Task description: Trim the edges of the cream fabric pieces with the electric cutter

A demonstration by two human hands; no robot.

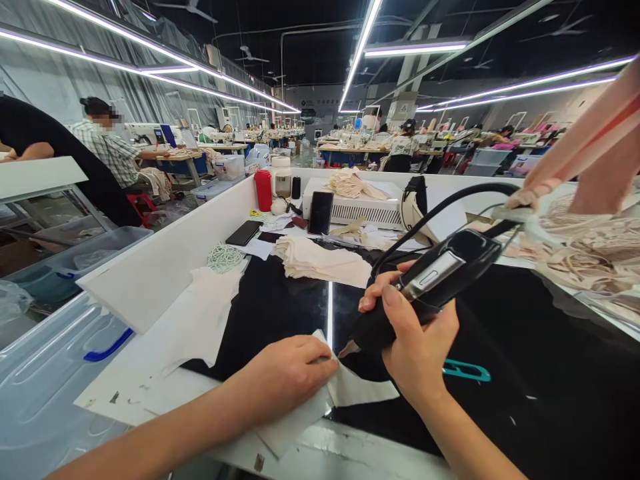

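My right hand [420,343] is wrapped round a black corded hand tool [437,270] with a silver plate on its side. The tool's narrow tip points down to the left, close to the fingers of my left hand [293,367]. Those fingers are closed on a pale cloth piece [360,388], pinning it to the glossy black work surface [500,333]. One end of the cloth curves out to the right, beneath the tool; my left hand covers part of it. Beside my right wrist lies a teal looped handle [470,371].
A stack of cream cloth pieces [325,260] lies beyond my hands. Phones [321,212], a red bottle [263,190] and a white vented box [360,205] stand or lie behind it. Beige strips [585,247] heap at right; the tool's cord [450,197] arches overhead. Several people sit further off.
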